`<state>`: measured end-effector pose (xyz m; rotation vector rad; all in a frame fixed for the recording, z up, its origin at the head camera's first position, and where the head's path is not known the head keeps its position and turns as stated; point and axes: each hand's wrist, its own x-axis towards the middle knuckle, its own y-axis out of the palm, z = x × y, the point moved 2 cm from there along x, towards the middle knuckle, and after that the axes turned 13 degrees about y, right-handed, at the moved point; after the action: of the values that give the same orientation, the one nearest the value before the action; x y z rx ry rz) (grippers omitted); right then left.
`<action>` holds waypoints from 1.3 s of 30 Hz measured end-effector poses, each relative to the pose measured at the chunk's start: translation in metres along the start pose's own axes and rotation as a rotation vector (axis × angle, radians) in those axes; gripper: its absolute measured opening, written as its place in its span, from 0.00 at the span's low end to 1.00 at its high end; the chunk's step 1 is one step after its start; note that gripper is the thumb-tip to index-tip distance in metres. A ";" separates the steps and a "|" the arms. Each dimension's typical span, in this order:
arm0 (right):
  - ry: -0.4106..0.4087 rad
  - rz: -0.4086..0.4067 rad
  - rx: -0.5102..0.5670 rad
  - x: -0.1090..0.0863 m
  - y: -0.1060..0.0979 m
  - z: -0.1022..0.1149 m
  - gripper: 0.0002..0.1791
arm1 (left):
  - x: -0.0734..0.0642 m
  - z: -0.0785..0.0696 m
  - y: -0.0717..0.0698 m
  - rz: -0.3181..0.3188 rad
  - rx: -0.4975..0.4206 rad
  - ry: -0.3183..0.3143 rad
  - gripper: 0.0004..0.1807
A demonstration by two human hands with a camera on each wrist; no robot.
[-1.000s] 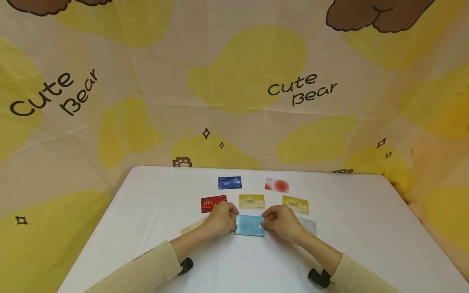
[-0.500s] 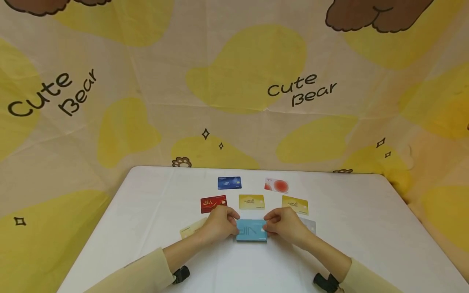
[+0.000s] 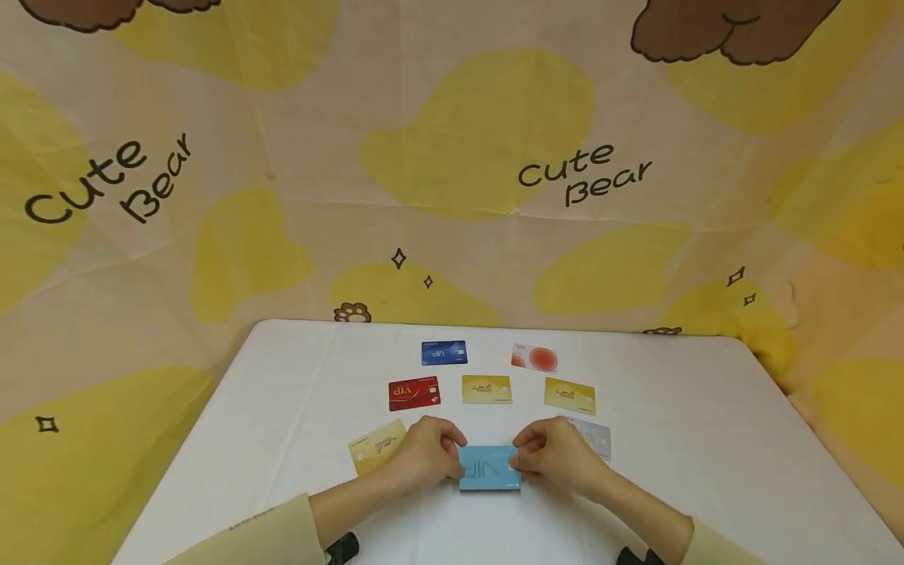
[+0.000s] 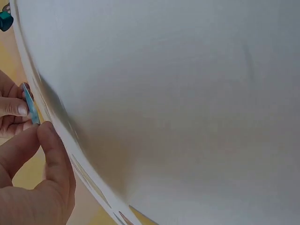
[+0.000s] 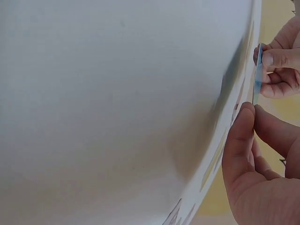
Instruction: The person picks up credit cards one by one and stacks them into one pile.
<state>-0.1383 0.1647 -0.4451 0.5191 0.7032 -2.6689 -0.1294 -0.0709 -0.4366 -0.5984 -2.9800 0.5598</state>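
Observation:
A light blue card with "VIP" lettering is held low over the white table in the head view. My left hand pinches its left edge between thumb and fingers. At the opposite edge my right hand pinches it too. Both wrist views show the card side-on and thin, as in the left wrist view, where the blue card spans the two hands' fingertips. A pale gold card lies beside my left hand, and a silver card is partly hidden behind my right hand.
Farther back lie a red VIP card and two gold cards, one central and one to the right. Behind these are a dark blue card and a white card with red circles. A patterned cloth hangs behind the table.
Both hands have drawn the light blue card toward the person and slightly right. More of the red, pale gold and silver cards now shows. The other cards stay put.

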 end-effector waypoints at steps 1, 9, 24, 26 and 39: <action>-0.001 0.006 0.004 -0.001 0.000 -0.001 0.10 | -0.001 0.000 0.001 0.003 -0.005 -0.007 0.14; -0.012 0.053 0.011 -0.005 0.003 -0.007 0.10 | -0.006 0.002 0.005 0.028 -0.034 -0.020 0.13; -0.008 0.076 -0.008 -0.006 0.006 -0.013 0.10 | -0.008 0.005 0.011 0.043 -0.036 -0.017 0.14; -0.010 0.078 -0.016 -0.006 0.006 -0.013 0.09 | -0.008 0.005 0.012 0.044 -0.036 -0.009 0.14; -0.038 0.104 -0.056 -0.006 0.007 -0.013 0.09 | -0.004 0.010 0.016 0.043 -0.017 -0.013 0.10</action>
<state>-0.1265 0.1677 -0.4558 0.4749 0.7178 -2.5480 -0.1211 -0.0618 -0.4515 -0.6641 -2.9932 0.5445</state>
